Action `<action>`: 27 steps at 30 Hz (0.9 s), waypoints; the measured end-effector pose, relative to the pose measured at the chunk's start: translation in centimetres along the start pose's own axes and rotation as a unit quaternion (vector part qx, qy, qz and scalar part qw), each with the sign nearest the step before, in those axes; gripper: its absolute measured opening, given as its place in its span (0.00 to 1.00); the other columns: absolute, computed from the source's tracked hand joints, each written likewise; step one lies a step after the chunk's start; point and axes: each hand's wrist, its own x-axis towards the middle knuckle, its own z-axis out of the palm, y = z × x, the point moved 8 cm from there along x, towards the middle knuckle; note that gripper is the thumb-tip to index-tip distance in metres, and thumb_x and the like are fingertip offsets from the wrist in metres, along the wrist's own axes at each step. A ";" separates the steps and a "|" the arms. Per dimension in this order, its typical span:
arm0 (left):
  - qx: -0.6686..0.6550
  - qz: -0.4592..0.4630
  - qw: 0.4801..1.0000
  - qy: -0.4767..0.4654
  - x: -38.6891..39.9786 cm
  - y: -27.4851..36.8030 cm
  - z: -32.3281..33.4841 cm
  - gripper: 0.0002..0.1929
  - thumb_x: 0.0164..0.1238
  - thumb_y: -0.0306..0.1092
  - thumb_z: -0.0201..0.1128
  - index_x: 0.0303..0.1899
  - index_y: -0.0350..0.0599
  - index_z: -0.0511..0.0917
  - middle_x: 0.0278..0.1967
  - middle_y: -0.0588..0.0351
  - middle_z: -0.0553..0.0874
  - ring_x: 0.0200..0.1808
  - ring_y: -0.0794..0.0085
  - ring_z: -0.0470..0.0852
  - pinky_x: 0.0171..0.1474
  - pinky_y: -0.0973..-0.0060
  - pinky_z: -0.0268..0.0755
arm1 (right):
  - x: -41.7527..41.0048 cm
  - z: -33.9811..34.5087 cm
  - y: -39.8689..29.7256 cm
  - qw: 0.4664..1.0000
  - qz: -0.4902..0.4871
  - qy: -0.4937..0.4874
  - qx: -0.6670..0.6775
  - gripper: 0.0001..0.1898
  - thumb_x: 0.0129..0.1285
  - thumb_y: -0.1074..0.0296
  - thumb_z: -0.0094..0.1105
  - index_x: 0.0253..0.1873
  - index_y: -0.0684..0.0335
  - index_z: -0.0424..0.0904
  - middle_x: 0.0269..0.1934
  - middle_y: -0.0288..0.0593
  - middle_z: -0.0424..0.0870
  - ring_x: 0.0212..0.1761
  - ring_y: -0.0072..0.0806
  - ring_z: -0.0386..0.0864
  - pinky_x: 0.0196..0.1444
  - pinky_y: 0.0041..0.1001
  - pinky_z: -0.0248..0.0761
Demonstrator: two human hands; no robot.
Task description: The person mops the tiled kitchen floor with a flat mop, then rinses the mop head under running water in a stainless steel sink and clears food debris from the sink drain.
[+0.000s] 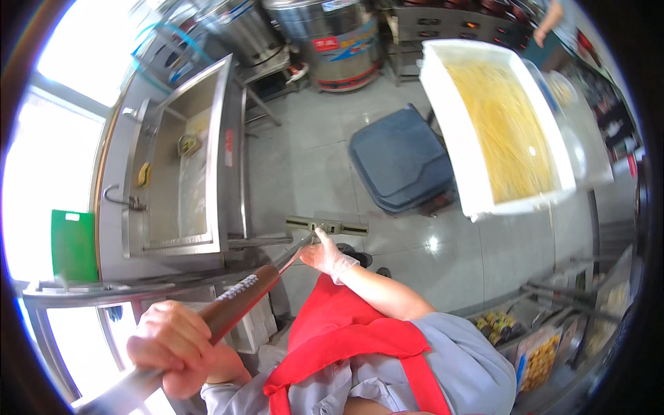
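A long-handled mop [238, 301] runs slantwise from the lower left up to its flat, wide head [328, 226]. My left hand [174, 345], which looks bare, wraps around the pole at the lower end of the brown sleeve. In a clear plastic glove, my right hand [327, 255] grips the thin metal pole close to the head, thumb reaching up to the bracket. No pad shows clearly on the head, which appears held above the grey tiled floor [306, 166]. The red apron [337, 327] I wear lies beneath my right forearm.
A steel sink [212, 246] holds a small container [188, 145] and a yellow sponge [144, 175]. Ahead stands a lidded grey-blue bin [399, 158], beside a white box [456, 150] of yellow noodles [500, 129]. Another person's hand [540, 37] shows at upper right. Metal drums [337, 57] stand behind.
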 end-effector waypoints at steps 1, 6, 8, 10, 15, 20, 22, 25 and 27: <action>0.003 -0.032 0.998 -0.054 0.9 0.2 -0.1 0.14 0.56 0.31 0.66 0.25 0.47 0.64 0.12 0.65 0.72 0.12 0.80 0.71 0.22 0.81 0.68 | 2.1 1.0 0.4 1.000 -0.001 -0.017 0.017 0.19 0.66 0.49 0.52 0.42 0.62 0.75 0.35 0.45 0.82 0.38 0.35 0.81 0.44 0.37 0.76; -0.041 -0.010 0.992 -0.122 3.2 0.7 -5.3 0.19 0.57 0.48 0.68 0.25 0.50 0.67 0.13 0.68 0.74 0.15 0.82 0.74 0.25 0.86 0.68 | 8.5 7.9 -0.5 0.999 -0.025 -0.040 0.026 0.06 0.62 0.64 0.57 0.34 0.59 0.75 0.29 0.40 0.81 0.35 0.33 0.80 0.41 0.36 0.76; 0.008 -0.020 0.994 -0.106 3.9 1.4 -7.8 0.18 0.61 0.49 0.66 0.25 0.45 0.72 0.19 0.58 0.78 0.19 0.70 0.79 0.27 0.74 0.77 | 9.2 11.3 -2.2 0.999 -0.029 -0.045 -0.004 0.07 0.61 0.65 0.59 0.32 0.59 0.75 0.27 0.40 0.81 0.34 0.33 0.81 0.40 0.36 0.76; 0.026 0.041 0.996 -0.079 3.8 2.0 -9.8 0.19 0.62 0.49 0.65 0.24 0.47 0.70 0.17 0.63 0.77 0.18 0.76 0.78 0.27 0.78 0.75 | 9.6 15.0 -5.0 0.996 -0.061 -0.052 -0.032 0.05 0.60 0.68 0.60 0.32 0.59 0.76 0.27 0.39 0.81 0.34 0.32 0.81 0.38 0.34 0.77; 0.091 0.097 0.991 0.011 2.9 3.4 -15.4 0.18 0.63 0.49 0.64 0.25 0.48 0.69 0.16 0.62 0.77 0.18 0.76 0.78 0.28 0.77 0.72 | 10.7 24.8 -12.3 0.979 -0.152 -0.040 -0.128 0.04 0.60 0.67 0.59 0.34 0.59 0.75 0.26 0.39 0.80 0.31 0.31 0.79 0.38 0.31 0.75; 0.239 0.210 0.903 0.289 -4.0 2.5 -20.3 0.25 0.56 0.61 0.64 0.29 0.47 0.70 0.19 0.62 0.73 0.23 0.75 0.74 0.35 0.73 0.67 | 13.3 34.5 -17.9 0.956 -0.179 -0.073 -0.222 0.04 0.61 0.67 0.58 0.33 0.57 0.73 0.25 0.39 0.77 0.27 0.29 0.76 0.34 0.27 0.71; 0.431 0.099 0.781 0.440 -7.4 -0.4 -21.2 0.32 0.59 0.71 0.50 0.27 0.43 0.68 0.21 0.56 0.71 0.28 0.71 0.72 0.40 0.71 0.66 | 15.1 38.1 -19.5 0.942 -0.175 -0.125 -0.258 0.05 0.61 0.68 0.57 0.32 0.56 0.72 0.24 0.38 0.76 0.25 0.28 0.74 0.34 0.28 0.72; 0.324 -0.173 0.783 0.502 -11.4 -13.6 -21.2 0.27 0.58 0.56 0.53 0.41 0.36 0.74 0.29 0.46 0.81 0.36 0.61 0.82 0.44 0.62 0.74 | 19.5 41.5 -21.2 0.928 -0.192 -0.130 -0.292 0.05 0.60 0.72 0.54 0.31 0.59 0.70 0.23 0.39 0.76 0.26 0.29 0.75 0.34 0.30 0.73; 0.377 -0.620 0.658 0.201 -13.2 -23.0 -18.4 0.17 0.49 0.26 0.70 0.43 0.36 0.79 0.35 0.48 0.84 0.38 0.63 0.84 0.44 0.70 0.76 | 22.2 42.5 -22.5 0.907 -0.207 -0.101 -0.353 0.04 0.58 0.73 0.54 0.34 0.60 0.68 0.23 0.42 0.76 0.23 0.31 0.76 0.30 0.30 0.74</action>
